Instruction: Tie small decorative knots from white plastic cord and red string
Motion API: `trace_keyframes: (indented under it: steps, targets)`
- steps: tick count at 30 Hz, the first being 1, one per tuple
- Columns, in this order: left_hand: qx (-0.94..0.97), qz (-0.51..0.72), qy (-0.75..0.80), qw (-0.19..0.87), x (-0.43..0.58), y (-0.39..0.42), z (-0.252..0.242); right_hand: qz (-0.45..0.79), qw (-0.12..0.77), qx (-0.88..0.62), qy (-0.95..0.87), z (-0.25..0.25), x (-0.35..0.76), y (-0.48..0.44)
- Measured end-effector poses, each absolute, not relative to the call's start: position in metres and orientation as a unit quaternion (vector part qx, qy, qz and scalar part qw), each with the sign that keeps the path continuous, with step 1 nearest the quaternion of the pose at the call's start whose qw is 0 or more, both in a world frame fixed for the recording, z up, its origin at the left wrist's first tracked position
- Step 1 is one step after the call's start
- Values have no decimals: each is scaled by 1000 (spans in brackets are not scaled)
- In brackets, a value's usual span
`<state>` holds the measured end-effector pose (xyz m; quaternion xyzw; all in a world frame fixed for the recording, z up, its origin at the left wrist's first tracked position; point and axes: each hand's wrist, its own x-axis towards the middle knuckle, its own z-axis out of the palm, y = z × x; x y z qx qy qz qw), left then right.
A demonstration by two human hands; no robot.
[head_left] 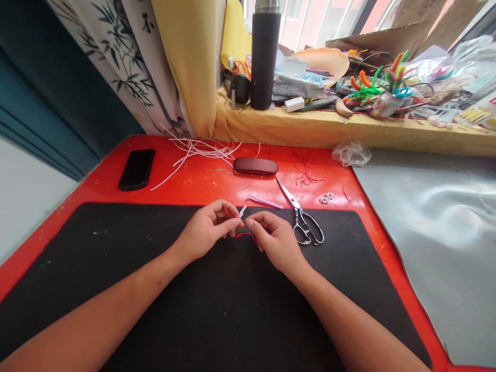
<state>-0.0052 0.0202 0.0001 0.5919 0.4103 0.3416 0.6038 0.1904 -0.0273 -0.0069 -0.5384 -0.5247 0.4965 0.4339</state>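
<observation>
Above the black mat (217,310), both hands meet near the middle of the view. My left hand (211,227) pinches a small white strip (242,211) whose tip pokes up past the fingers. My right hand (273,235) is closed in a pinch on a thin red cord (246,235), which loops down between the two hands. The fingertips hide where cord and strip come together. Scissors (300,212) lie just right of my right hand, blades pointing away. Pale purple tweezers (265,202) rest beyond the fingers, at the mat's far edge.
On the red table (209,181) are a black phone (136,169), several white strips (205,150), a maroon case (256,166), red thread scraps (306,175) and clear beads (326,198). A grey sheet (434,232) covers the right side. A dark thermos (265,62) stands on the cluttered sill.
</observation>
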Motion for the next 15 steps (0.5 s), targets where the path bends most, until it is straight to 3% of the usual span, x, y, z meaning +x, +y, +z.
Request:
trace_keyframes:
  steps: [7, 15]
  targets:
    - [489, 368, 387, 690, -8, 26, -1, 477, 419, -550, -543, -8, 190, -29]
    - [492, 361, 359, 707, -7, 25, -6, 458, 419, -551, -558, -9, 189, -29]
